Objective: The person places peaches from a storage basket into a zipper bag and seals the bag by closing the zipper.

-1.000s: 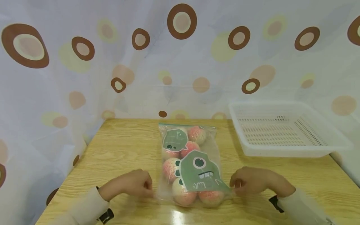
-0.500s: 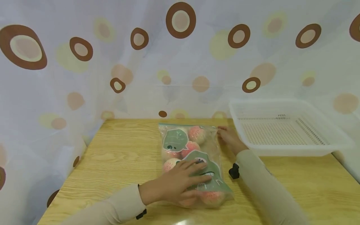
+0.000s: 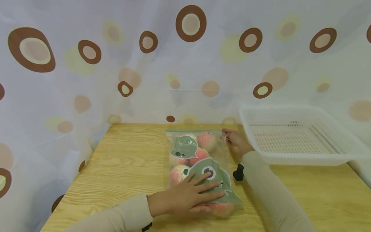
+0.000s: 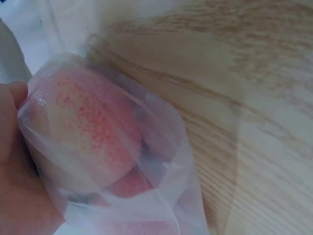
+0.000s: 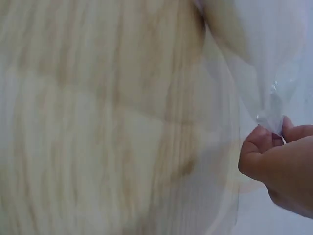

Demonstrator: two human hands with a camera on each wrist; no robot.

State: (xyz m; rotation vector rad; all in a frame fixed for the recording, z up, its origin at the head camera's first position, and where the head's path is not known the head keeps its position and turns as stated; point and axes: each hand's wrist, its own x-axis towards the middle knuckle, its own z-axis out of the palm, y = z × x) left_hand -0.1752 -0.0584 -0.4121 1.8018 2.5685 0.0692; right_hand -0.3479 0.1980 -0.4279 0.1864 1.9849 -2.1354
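Observation:
A clear zip bag [image 3: 221,154] with green cartoon monster prints lies flat on the wooden table, its zip edge at the far end. Inside are several pink-and-cream peaches [image 3: 206,141]; one peach [image 4: 88,127] shows close up through the plastic in the left wrist view. My left hand [image 3: 188,195] rests spread across the near half of the bag, fingers straight, covering part of the print. At the far right corner my right hand [image 3: 236,140] pinches the bag's plastic between thumb and fingers, which the right wrist view shows with the plastic drawn to a point.
A white perforated plastic basket [image 3: 301,158] stands at the back right of the wooden table [image 3: 130,161], close to my right forearm. Behind the table hangs a white sheet [image 3: 156,71] printed with brown and pastel circles.
Both hands were beside the bag's near corners. The left has come onto the bag's near half; the right has gone to the far right corner and now pinches it.

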